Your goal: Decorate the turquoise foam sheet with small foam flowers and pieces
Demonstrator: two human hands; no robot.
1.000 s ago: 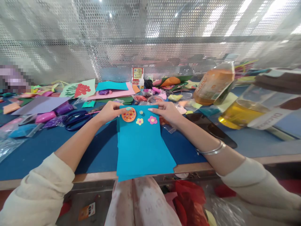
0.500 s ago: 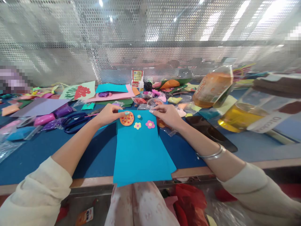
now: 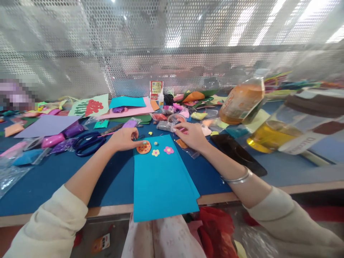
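A bright blue paper sheet (image 3: 163, 186), seemingly folded, lies on the table with its near end over the front edge. Near its top sit an orange dotted disc (image 3: 143, 147), a pale yellow flower (image 3: 155, 153), a pink flower (image 3: 169, 150) and a tiny light-coloured piece (image 3: 156, 143). My left hand (image 3: 125, 139) is at the sheet's top left corner, thumb by the disc, with a gap between thumb and curled forefinger. Right of the sheet, my right hand (image 3: 191, 137) hovers apart from it, fingers loosely spread, near a clear round lid (image 3: 176, 118).
Dark blue-handled scissors (image 3: 88, 144) lie left of my left hand. Bagged coloured clay, such as a pink packet (image 3: 53, 140), spreads around. A dark phone-like slab (image 3: 239, 154), an orange drink bottle (image 3: 243, 98) and a jar of yellow liquid (image 3: 282, 132) stand right. Perforated metal (image 3: 172, 46) closes the back.
The blue sheet has come down and toward me onto the table. My right hand has let go of its top edge and sits apart from it. My left finger and thumb have parted.
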